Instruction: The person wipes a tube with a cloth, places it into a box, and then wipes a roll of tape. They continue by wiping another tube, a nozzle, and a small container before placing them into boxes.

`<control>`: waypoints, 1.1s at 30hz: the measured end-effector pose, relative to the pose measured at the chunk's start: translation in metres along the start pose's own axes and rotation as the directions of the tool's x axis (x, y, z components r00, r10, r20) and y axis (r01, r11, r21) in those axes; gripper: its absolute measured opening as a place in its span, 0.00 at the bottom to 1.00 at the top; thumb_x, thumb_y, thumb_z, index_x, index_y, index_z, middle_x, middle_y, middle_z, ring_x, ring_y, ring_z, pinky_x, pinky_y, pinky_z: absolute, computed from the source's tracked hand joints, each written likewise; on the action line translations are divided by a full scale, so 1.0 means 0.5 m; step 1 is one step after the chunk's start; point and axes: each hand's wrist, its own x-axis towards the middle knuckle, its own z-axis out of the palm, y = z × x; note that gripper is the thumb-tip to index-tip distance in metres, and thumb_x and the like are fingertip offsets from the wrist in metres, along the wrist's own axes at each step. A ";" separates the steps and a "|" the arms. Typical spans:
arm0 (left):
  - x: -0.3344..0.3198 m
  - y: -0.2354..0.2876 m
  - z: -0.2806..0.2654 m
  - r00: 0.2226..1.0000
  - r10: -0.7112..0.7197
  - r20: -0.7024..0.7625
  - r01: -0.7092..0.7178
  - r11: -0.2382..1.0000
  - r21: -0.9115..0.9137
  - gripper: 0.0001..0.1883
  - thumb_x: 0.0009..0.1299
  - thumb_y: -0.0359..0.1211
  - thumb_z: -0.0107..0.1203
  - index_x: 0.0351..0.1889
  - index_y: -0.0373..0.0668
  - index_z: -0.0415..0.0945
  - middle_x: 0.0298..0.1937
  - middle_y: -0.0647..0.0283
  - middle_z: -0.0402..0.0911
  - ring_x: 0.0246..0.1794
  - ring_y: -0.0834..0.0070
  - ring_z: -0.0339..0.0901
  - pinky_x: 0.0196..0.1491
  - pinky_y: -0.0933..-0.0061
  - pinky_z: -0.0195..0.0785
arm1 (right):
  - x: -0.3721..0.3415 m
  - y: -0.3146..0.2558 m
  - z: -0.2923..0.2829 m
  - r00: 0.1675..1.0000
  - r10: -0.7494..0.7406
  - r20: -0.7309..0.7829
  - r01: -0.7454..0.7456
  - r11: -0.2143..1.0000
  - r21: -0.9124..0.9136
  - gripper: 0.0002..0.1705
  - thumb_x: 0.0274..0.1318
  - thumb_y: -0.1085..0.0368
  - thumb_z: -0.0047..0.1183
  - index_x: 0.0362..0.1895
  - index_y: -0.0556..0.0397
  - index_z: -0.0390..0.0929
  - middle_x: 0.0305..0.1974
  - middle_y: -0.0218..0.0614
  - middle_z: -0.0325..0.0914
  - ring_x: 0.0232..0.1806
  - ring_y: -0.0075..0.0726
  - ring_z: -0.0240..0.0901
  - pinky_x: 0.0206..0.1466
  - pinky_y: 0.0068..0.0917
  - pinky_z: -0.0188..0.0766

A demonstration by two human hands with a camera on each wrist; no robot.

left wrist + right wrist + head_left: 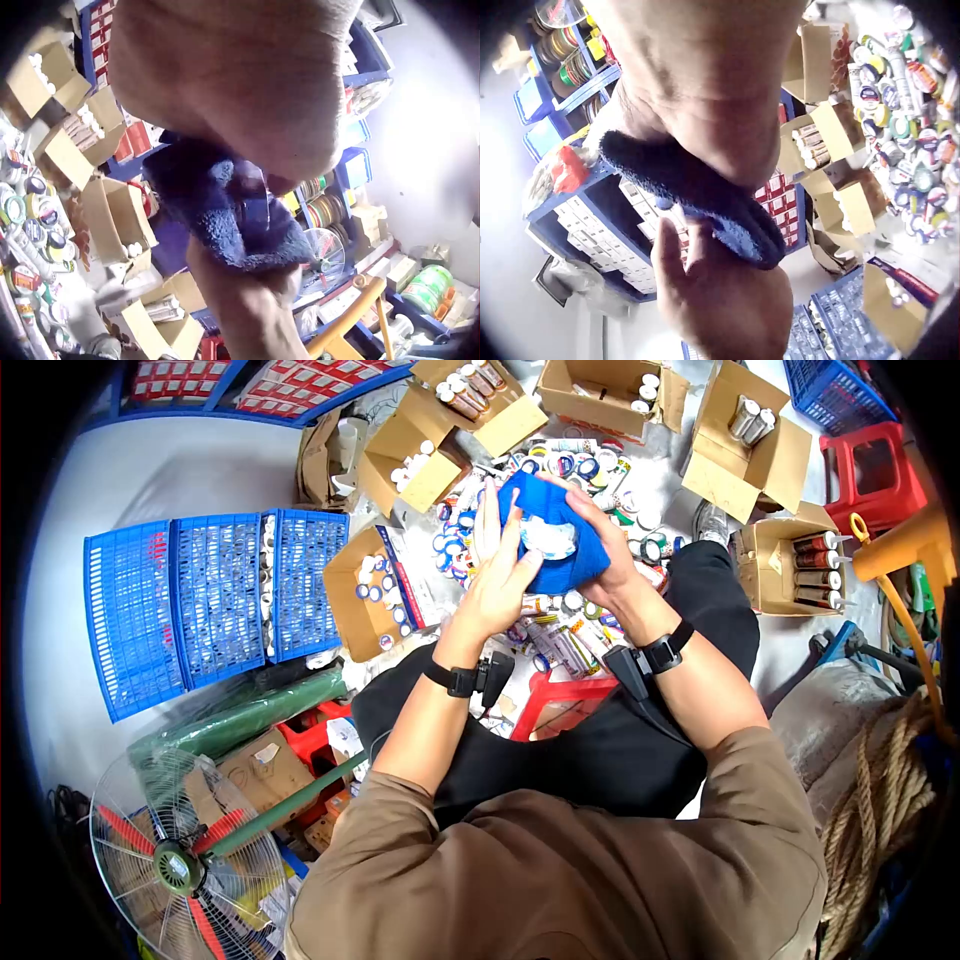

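Observation:
Both hands hold a blue fuzzy cloth [592, 552] up in front of the body, above a pile of tubes and rolls. A small whitish, shiny, crumpled-looking piece [548, 538] lies against the cloth between the hands; what it is, I cannot tell. My left hand [497, 575] is at the cloth's left side, its thumb near the whitish piece. The right hand [612, 560] grips the cloth from the right, fingers over its upper edge. In the left wrist view the cloth [225, 214] sags between the hands; the right wrist view shows the cloth [697, 196] as a thick folded band.
Below the hands spreads a pile of tape rolls and tubes [570, 635]. Open cardboard boxes [425, 485] with tubes and rolls ring it. Blue crates [215, 605] and a fan [180, 865] stand left; a red stool [875, 475] and coiled rope [880, 800] are at right.

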 end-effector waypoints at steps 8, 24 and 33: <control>0.017 0.052 0.057 0.997 -0.070 -0.017 0.070 0.884 0.462 0.35 0.76 0.53 0.39 0.66 0.28 0.63 0.80 0.42 0.32 0.79 0.43 0.32 0.69 0.28 0.29 | 0.004 0.043 -0.020 0.992 -0.063 -0.113 0.067 0.997 0.029 0.19 0.69 0.54 0.44 0.49 0.56 0.78 0.52 0.40 0.76 0.52 0.34 0.73 0.61 0.31 0.67; 0.041 0.026 0.071 0.897 0.041 -0.440 -0.065 0.997 -0.041 0.26 0.80 0.43 0.31 0.65 0.37 0.70 0.73 0.39 0.58 0.70 0.45 0.61 0.71 0.54 0.52 | 0.003 0.072 0.002 0.977 -0.161 -0.138 0.144 0.982 -0.126 0.20 0.70 0.57 0.49 0.58 0.54 0.68 0.47 0.33 0.77 0.45 0.24 0.74 0.50 0.21 0.72; 0.008 -0.026 0.068 0.986 0.058 -0.154 -0.076 0.990 -0.117 0.40 0.73 0.61 0.44 0.72 0.41 0.61 0.76 0.44 0.52 0.75 0.46 0.53 0.74 0.53 0.45 | 0.014 0.063 -0.003 0.842 -0.303 -0.445 0.104 0.902 -0.418 0.25 0.71 0.46 0.45 0.47 0.57 0.78 0.36 0.31 0.81 0.32 0.21 0.76 0.37 0.22 0.74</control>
